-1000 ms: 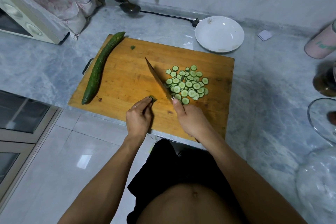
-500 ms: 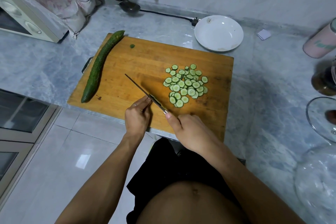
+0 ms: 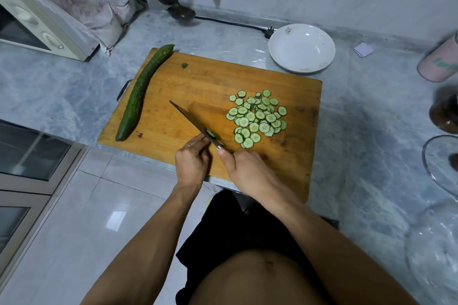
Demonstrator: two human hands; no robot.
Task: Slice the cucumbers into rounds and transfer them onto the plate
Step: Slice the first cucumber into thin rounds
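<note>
On the wooden cutting board (image 3: pixel 198 86), near its front edge, the right hand (image 3: pixel 250 171) grips the handle of a knife (image 3: pixel 195 124), fingers curled round it and the thumb lying along the top. Its blade runs up and to the left, tilted flat, with one cucumber round (image 3: pixel 210 133) lying on it. The left hand (image 3: pixel 192 162) sits just beside the blade, fingers bent with the fingertips (image 3: pixel 202 140) at the blade next to that round; whether they pinch anything I cannot tell. To the right of the knife lies a loose heap of cucumber slices (image 3: pixel 257 117), overlapping on the board. A whole cucumber (image 3: pixel 141 93) lies along the board's left edge, its far tip past the corner. Beyond the far right corner of the board, on the grey marble tabletop (image 3: pixel 62 96), stands a white plate (image 3: pixel 301 47) with no slices on it.
</note>
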